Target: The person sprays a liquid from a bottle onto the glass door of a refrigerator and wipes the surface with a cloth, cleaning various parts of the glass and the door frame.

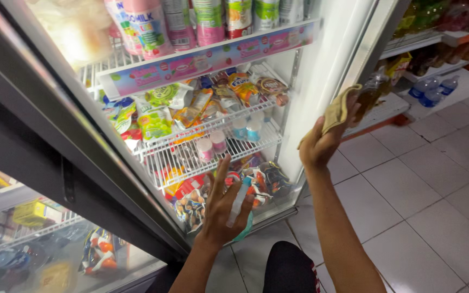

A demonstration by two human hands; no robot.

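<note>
Snack packs in fridge bottom, small cups on wire shelf above, bottles on top.

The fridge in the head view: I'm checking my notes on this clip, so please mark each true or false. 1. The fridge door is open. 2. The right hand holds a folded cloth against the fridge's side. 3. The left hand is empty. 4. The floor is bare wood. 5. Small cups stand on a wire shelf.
1. True: the fridge stands open, its wire shelves exposed.
2. True: the right hand presses a yellowish cloth to the white side wall.
3. False: the left hand has a small pale bottle in its grip.
4. False: the floor is light tile.
5. True: small cups stand on the wire shelf.
</note>
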